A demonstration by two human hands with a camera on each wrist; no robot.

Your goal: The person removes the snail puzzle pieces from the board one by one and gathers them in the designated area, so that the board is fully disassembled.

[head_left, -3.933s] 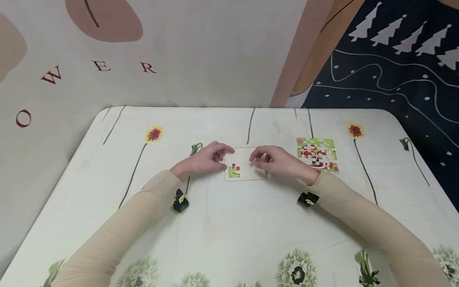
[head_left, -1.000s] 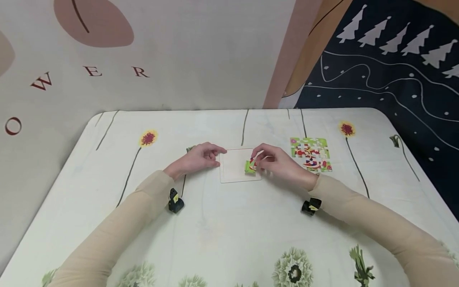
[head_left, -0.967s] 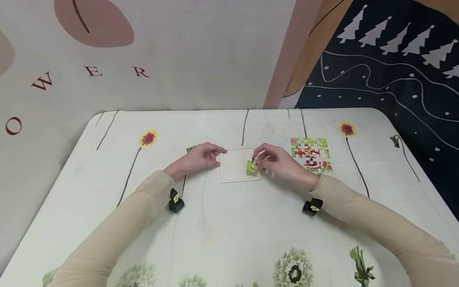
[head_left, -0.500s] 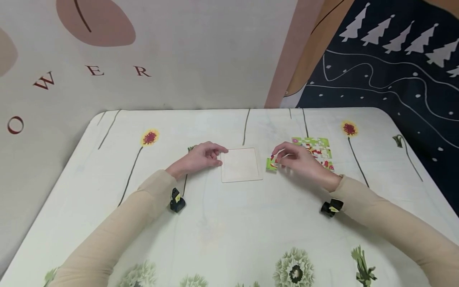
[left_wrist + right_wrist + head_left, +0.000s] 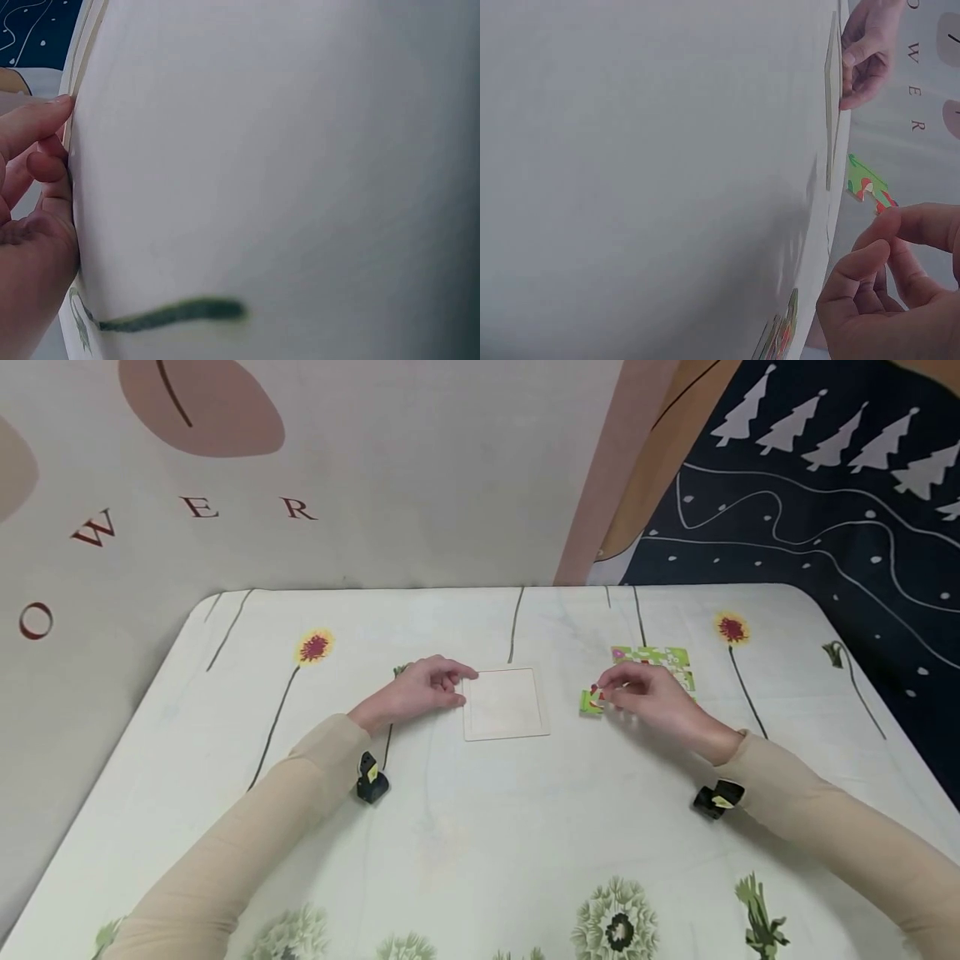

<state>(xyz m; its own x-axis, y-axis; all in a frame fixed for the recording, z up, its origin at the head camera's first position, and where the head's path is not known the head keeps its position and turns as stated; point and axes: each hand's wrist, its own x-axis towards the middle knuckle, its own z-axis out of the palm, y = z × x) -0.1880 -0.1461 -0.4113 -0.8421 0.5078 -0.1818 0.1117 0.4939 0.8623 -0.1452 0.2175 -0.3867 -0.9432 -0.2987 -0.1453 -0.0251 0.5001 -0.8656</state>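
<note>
The left hand [image 5: 420, 696] rests at the left edge of a pale, flat, square puzzle board [image 5: 504, 703]. Its index fingertip touches the upper left corner and its thumb lies against the side. To the right of the board, the right hand [image 5: 660, 706] pinches a green and red puzzle piece [image 5: 590, 702] between thumb and index finger. The right wrist view shows that puzzle piece [image 5: 868, 180] raised above the table, tilted. Just behind the right hand lies a square of fitted jigsaw pieces [image 5: 660, 656], partly covered by the hand.
A white cloth with printed flowers covers the table [image 5: 480, 827]. A pale wall hanging [image 5: 420, 485] rises along the far edge, and a dark hanging with white trees [image 5: 817, 518] is at the right.
Earlier the puzzle piece lay in the board's lower left corner. The right hand has lifted it and carried it right, off the board towards the fitted pieces. The left hand has kept its place.
</note>
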